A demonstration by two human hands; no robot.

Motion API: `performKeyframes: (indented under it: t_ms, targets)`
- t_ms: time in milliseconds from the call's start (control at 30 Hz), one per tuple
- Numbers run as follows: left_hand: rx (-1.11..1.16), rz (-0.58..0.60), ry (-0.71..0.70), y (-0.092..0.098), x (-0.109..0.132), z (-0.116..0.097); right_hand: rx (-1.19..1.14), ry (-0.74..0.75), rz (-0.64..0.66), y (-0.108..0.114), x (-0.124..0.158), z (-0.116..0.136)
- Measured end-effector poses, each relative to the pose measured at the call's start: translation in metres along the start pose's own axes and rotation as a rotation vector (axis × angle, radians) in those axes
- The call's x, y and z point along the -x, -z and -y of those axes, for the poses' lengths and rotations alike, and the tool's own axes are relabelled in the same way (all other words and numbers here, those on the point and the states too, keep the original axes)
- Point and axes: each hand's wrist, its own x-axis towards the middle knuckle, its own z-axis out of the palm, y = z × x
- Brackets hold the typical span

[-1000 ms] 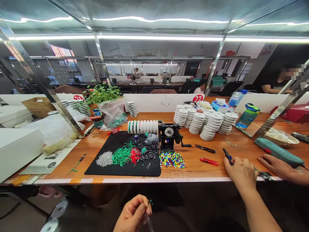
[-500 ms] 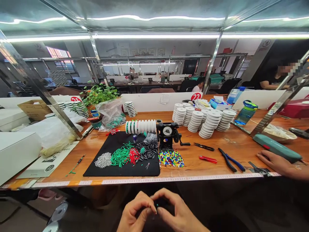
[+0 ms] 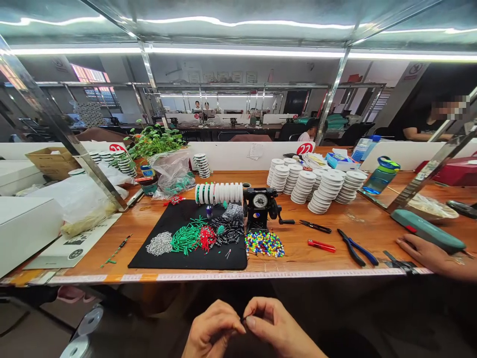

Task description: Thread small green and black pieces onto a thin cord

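Observation:
Both my hands are in front of the table's edge, low in the view, with their fingertips almost meeting. My left hand [image 3: 214, 325] is closed in a pinch. My right hand [image 3: 274, 323] is pinched too, thumb against forefinger. A tiny dark piece [image 3: 243, 319] shows between the fingertips, too small to name. Beyond the hands, a black mat [image 3: 149, 258] bears heaps of silvery small parts [image 3: 159, 244], green tubes [image 3: 186, 237], red pieces [image 3: 207, 238] and black parts [image 3: 229, 232]. Multicoloured beads [image 3: 264, 244] lie right of the mat.
A hand-cranked winder [image 3: 260, 206] carries a row of white spools [image 3: 227, 193]. Stacked white spools [image 3: 321, 194] stand behind. Pliers [image 3: 354, 247], a red-handled tool [image 3: 321, 245] and black tweezers [image 3: 315, 226] lie to the right. Another person's hand [image 3: 421, 251] rests by a teal case [image 3: 427, 229].
My fingers have shifted their pinch, and both hands sit slightly lower. The small green spot seen between them before is hidden; a dark piece shows instead. The other person's hand stays put.

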Motion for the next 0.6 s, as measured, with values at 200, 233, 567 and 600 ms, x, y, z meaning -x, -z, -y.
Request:
performKeyframes:
  t_ms: [200, 233, 567, 600]
  targets:
    - [-0.069, 0.034, -0.010, 0.001, 0.004, -0.002, 0.119, -0.022, -0.010, -0.003, 0.002, 0.011]
    - [-0.076, 0.043, -0.012, 0.001, 0.004, -0.002, 0.136, -0.019, -0.011, -0.002, 0.002, 0.010]
    - [0.119, 0.051, 0.217, -0.002, 0.011, 0.000, 0.397, 0.011, -0.196, -0.009, 0.009, 0.020]
    - [0.194, 0.035, 0.283, -0.004, 0.013, 0.001, 0.397, 0.011, -0.197, -0.010, 0.009, 0.020]
